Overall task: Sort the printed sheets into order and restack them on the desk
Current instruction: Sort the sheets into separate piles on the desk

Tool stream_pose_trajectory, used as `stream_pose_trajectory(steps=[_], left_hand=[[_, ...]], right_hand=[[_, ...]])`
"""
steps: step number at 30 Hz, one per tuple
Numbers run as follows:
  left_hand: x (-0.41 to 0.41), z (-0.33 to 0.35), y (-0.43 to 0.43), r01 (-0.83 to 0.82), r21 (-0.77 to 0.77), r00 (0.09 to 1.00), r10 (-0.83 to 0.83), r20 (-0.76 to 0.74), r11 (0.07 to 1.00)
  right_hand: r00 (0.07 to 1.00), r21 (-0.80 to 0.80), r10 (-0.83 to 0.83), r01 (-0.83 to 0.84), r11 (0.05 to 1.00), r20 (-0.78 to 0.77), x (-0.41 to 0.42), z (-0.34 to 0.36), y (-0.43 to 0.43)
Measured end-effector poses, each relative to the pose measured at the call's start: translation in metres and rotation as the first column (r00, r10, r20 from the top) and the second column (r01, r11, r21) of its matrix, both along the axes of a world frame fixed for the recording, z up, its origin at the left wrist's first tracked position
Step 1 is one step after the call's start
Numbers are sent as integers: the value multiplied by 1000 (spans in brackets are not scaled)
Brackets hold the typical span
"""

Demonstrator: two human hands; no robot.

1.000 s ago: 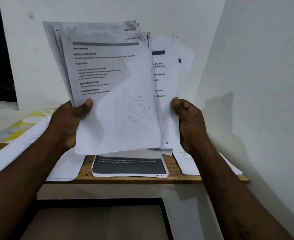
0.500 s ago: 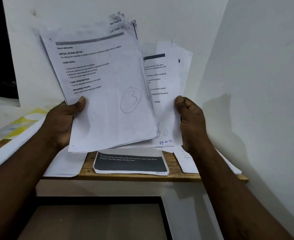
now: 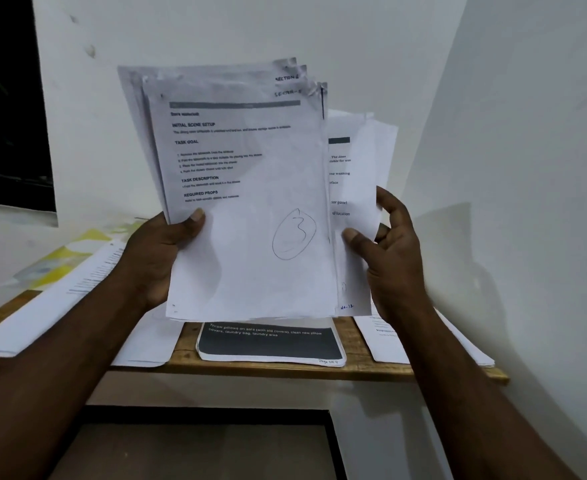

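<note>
White printed sheets (image 3: 243, 216) are held upright above the wooden table (image 3: 285, 370); the left hand (image 3: 157, 258) grips the front bundle (image 3: 250, 282), the right hand (image 3: 392, 265) thumbs the rear sheets (image 3: 358, 188), its hold unclear. Loose fingers there could let pages slip and scatter.

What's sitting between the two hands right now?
In the head view: the front sheets, topped by a circled 3, gripped by the left hand, and the rear sheets fanned behind them, pinched by the right hand.
</note>
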State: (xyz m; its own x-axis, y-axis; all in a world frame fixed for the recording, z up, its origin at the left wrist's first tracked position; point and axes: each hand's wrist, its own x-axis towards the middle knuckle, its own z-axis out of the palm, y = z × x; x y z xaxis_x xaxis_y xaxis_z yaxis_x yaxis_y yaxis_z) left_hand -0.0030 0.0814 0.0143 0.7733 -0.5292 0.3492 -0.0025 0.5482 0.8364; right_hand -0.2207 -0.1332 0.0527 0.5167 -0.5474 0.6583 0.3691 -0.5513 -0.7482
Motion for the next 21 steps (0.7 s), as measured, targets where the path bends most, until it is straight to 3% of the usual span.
stream_pose_trajectory(steps=[6,11,18,21], left_hand=[[-8,1,-8,49,73,998,-46,-43,996],[-15,2,-22,5,120,996,6,-89,993],[-17,0,-26,103,177,992,-89,-86,979],[-24,1,-32,7,169,995,9,-95,986]], right_hand=[[997,-25,78,-78,997,2,-2,-1,-1],[999,-95,-12,9,995,-33,1,-3,3],[996,123,66,-73,990,62,3,-10,1],[997,182,42,-52,982,58,8,-11,-1]])
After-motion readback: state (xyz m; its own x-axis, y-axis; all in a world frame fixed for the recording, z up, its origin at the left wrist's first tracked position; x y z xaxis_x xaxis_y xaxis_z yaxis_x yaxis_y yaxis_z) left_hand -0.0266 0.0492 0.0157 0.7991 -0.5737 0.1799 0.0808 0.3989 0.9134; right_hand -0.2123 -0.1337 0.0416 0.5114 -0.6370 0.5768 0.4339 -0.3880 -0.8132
